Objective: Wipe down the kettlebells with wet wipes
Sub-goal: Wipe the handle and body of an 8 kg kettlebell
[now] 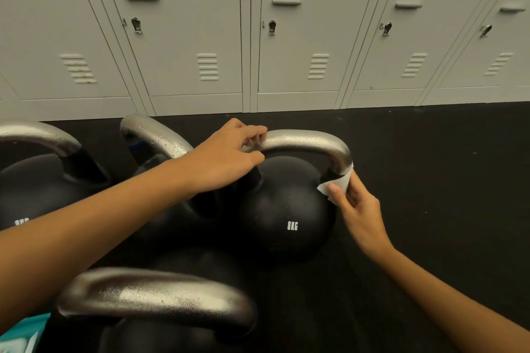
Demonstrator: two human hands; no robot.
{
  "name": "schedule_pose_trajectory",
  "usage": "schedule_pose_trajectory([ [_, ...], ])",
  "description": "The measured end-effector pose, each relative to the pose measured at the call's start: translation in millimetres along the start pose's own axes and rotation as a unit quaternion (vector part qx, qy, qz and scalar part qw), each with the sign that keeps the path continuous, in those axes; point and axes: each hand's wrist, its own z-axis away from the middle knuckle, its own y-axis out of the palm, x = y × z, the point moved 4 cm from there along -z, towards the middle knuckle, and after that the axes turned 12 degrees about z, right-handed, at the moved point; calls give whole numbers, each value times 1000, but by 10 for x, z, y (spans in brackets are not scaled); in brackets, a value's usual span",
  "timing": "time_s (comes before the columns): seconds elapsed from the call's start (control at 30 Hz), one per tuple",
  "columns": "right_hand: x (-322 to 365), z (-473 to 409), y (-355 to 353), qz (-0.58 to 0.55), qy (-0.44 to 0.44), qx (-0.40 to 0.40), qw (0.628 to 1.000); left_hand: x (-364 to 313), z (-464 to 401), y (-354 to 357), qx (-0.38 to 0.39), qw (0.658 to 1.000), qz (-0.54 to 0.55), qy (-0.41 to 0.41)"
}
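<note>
Four kettlebells stand close together on the black floor (430,180) before a row of grey lockers (195,37); you are working on the one marked 8KG (286,209), which sits rightmost and nearest the open floor. Your left hand (226,157) curls over the left shoulder of its steel handle (304,139), fingers wrapped on top and thumb beneath, steadying the weight. Your right hand (358,209) pinches the white wet wipe (335,185) between thumb and fingers, and the wipe lies against the handle's right leg, just where the bare metal meets the black body. The step in hand appears to be wiping this handle, with the wipe at its right end. The next move likely calls for drawing the wipe along the arch toward your left hand, which must then shift aside, before passing over the round body. Beads of moisture show on the handle of the kettlebell behind (155,135) and on the nearest kettlebell (155,298), suggesting both are already wiped. A fourth kettlebell (37,180) sits at far left.
</note>
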Motion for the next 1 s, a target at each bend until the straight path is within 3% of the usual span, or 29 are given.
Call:
schedule_pose_trajectory([
  [0.1,114,-37,-53,49,-22,-53,997,22,-35,-112,-8,998,57,-23],
  [0.17,337,-143,-95,81,-87,-72,990,84,-39,-235,-39,993,105,-43],
  [0.3,776,-360,-82,230,-211,-12,950,195,10,-362,-76,981,170,-45],
  [0.4,1067,-467,22,377,-238,54,893,200,27,-343,-77,979,186,-33],
  [0.57,1457,-551,426,570,-280,117,764,35,-49,-322,-101,981,166,19],
  [0.63,1519,-571,454,537,-254,168,786,-88,-100,-296,-119,983,126,55],
  [0.73,1554,-572,294,332,-181,236,895,-225,-204,-168,-122,985,80,96],
  [0.8,1524,-588,105,203,-149,178,951,-283,-280,-45,-91,989,33,115],
  [0.87,1410,-636,-90,109,-94,69,987,-300,-335,91,-43,989,-21,137],
  [0.93,1263,-674,-194,84,-40,-1,996,-273,-366,214,5,983,-93,157],
  [1.0,1124,-664,-168,92,7,5,996,-229,-369,292,42,970,-166,170],
])
